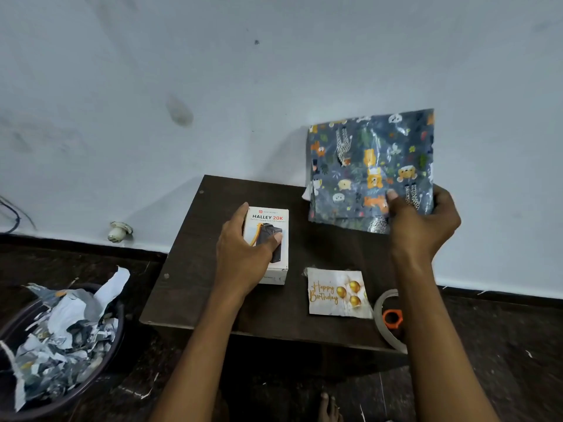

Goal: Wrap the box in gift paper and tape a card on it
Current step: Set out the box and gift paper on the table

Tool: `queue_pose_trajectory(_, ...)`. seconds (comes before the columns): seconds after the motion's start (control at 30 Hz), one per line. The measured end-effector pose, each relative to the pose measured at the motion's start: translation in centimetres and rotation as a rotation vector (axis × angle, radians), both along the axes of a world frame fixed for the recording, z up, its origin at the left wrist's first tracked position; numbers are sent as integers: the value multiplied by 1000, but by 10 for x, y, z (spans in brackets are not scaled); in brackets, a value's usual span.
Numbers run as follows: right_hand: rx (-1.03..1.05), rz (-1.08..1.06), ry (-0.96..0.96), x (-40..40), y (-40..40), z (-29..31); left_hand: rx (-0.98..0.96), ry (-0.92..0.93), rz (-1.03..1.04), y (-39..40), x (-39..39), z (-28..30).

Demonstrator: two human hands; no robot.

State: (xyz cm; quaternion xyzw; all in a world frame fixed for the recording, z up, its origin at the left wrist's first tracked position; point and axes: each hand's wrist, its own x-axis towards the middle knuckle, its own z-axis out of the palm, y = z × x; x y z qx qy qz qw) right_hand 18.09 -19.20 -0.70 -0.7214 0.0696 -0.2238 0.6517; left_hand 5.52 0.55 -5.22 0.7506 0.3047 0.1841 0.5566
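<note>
Dark low table [213, 303] against the wall. Right hand [423, 226] holds folded gift paper [370, 169] upright above the table's far right corner, thumb pinching the front, fingers hidden behind. Left hand [243, 254] curls over the white box [271, 239] lying flat mid-table, covering its left side. Card [336, 293] flat, near right. Tape roll [388, 321] at the table's right edge, half hidden by the forearm.
</note>
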Motion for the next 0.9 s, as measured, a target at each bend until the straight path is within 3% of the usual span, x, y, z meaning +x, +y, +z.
queue_pose_trajectory(0.17, 371, 84, 6, -10, 21, 24, -81, -214, 101, 0, -2, 9)
queue_pose_trajectory(0.27, 561, 223, 127, -23, 43, 25, -360, -482, 22, 7, -5, 23)
queue_pose_trajectory(0.37, 613, 325, 233, -39, 64, 22, -654, -633, -160, 19, -9, 26)
queue_pose_trajectory(0.43, 598, 372, 290, -51, 76, 17, -747, -664, -257, 24, -13, 25)
queue_pose_trajectory(0.53, 518, 438, 333, -70, 93, 5, -806, -665, -232, 21, -20, 30)
queue_pose_trajectory(0.77, 103, 671, 230, -87, 97, -16, -735, -494, 131, 20, -20, 32)
queue_pose_trajectory(0.9, -104, 645, 194, -84, 76, -22, -764, -452, 217, 29, -18, 30)
